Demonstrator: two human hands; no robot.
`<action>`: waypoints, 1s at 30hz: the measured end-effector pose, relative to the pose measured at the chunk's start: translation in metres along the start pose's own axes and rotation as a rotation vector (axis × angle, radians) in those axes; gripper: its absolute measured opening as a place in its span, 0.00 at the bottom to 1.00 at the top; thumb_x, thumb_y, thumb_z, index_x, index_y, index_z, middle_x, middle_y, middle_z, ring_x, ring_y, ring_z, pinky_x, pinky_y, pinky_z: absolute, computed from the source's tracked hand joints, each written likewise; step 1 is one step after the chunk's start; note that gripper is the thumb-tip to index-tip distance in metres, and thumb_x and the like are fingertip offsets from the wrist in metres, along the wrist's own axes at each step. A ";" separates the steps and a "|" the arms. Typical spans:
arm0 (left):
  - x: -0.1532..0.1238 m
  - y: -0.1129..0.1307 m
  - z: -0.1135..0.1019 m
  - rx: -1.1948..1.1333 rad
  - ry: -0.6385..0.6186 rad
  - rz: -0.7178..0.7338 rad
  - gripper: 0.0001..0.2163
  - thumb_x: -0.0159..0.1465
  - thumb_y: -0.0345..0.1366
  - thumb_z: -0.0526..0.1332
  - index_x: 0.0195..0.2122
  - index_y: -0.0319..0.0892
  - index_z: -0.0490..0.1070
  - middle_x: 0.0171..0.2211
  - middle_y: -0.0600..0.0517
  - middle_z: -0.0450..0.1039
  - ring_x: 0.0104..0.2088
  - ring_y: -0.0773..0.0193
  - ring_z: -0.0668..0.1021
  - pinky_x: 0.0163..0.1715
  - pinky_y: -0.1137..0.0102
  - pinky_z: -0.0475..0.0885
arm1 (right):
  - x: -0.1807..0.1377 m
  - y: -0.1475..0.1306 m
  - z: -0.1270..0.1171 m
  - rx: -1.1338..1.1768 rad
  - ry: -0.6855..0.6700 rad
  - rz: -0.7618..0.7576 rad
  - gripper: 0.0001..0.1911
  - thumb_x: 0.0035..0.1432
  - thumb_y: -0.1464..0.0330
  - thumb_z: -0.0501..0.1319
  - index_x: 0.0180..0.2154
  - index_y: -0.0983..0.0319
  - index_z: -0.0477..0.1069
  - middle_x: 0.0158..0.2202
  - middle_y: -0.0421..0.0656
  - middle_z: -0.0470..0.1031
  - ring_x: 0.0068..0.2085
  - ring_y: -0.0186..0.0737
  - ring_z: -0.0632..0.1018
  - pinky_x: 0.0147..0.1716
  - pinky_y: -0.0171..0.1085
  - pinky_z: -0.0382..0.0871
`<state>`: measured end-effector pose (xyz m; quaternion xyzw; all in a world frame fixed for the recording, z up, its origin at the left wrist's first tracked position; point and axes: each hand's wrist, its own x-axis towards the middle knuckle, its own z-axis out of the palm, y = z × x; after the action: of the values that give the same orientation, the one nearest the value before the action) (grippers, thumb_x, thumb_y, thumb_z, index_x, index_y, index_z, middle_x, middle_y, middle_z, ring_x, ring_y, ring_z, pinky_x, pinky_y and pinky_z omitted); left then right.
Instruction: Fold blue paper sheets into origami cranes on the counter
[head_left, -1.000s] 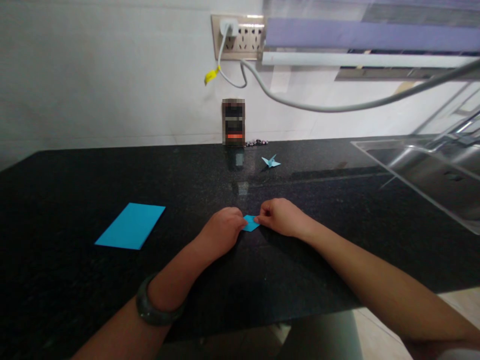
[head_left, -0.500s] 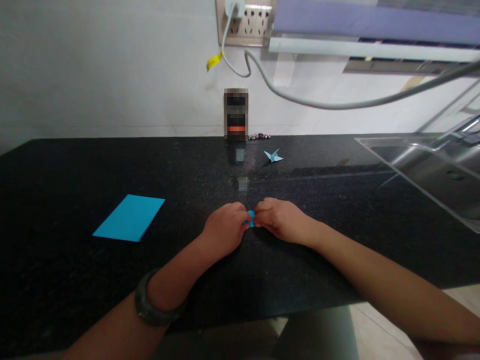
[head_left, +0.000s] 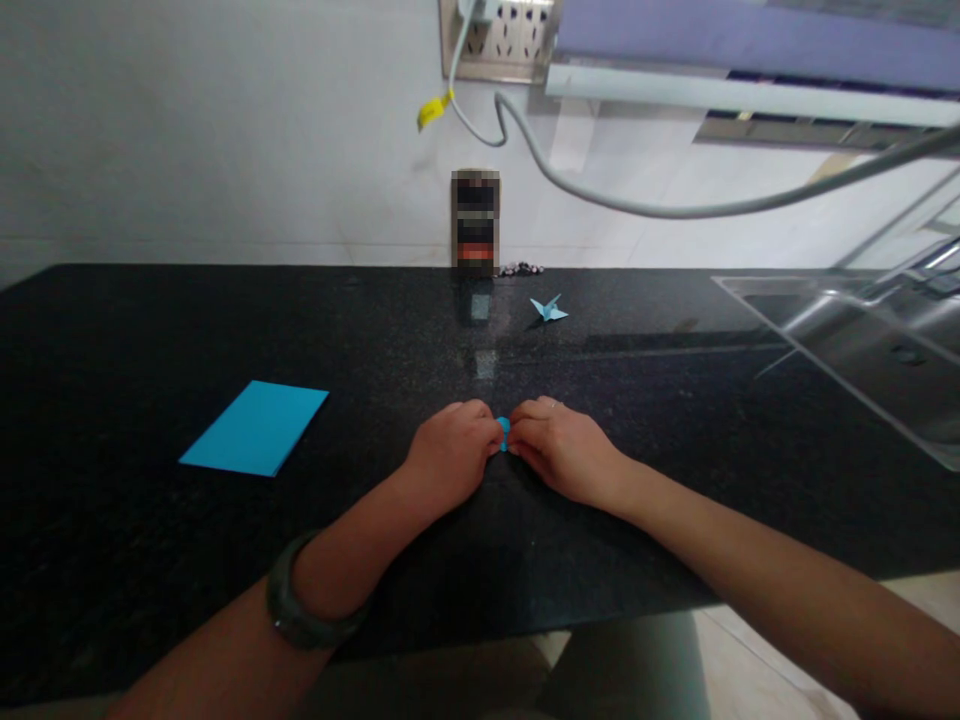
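Between my two hands is a small piece of blue folded paper [head_left: 504, 433], mostly covered by fingers, so its shape cannot be made out. My left hand [head_left: 455, 447] pinches its left side, fingers closed. On its right side, the fingers of my right hand [head_left: 562, 445] are closed on the same paper. Both hands rest low on the black countertop [head_left: 420, 330]. To the left lies a flat stack of blue paper [head_left: 256, 428]. Beyond my right hand sits a light blue origami crane [head_left: 549, 309].
A phone-like upright object [head_left: 475, 222], blurred out, leans on the wall beside a beaded string [head_left: 521, 269]. A steel sink [head_left: 885, 350] is set into the counter at right. A grey cable [head_left: 637, 209] hangs from the wall socket [head_left: 506, 40].
The view has shifted slightly. My right wrist sits a little lower, and both hands still pinch the small paper at the same place.
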<state>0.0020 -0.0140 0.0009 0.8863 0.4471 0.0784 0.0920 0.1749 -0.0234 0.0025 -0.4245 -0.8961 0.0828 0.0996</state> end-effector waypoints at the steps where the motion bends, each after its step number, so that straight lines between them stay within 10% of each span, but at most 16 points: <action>1: 0.000 0.000 0.000 0.002 0.002 0.004 0.08 0.60 0.32 0.54 0.31 0.42 0.73 0.35 0.51 0.71 0.38 0.62 0.72 0.38 0.68 0.67 | 0.000 0.001 0.002 0.029 0.013 -0.007 0.09 0.59 0.70 0.54 0.35 0.62 0.72 0.36 0.45 0.71 0.39 0.39 0.69 0.40 0.37 0.63; 30: 0.000 0.003 0.001 -0.017 -0.004 -0.053 0.08 0.61 0.32 0.52 0.30 0.41 0.71 0.35 0.50 0.69 0.38 0.61 0.71 0.38 0.67 0.66 | 0.000 -0.016 0.009 -0.032 0.058 0.257 0.11 0.59 0.72 0.49 0.33 0.66 0.69 0.36 0.50 0.67 0.40 0.43 0.68 0.40 0.40 0.64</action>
<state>0.0046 -0.0153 0.0005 0.8735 0.4696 0.0779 0.1025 0.1609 -0.0339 -0.0029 -0.5396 -0.8323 0.0681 0.1071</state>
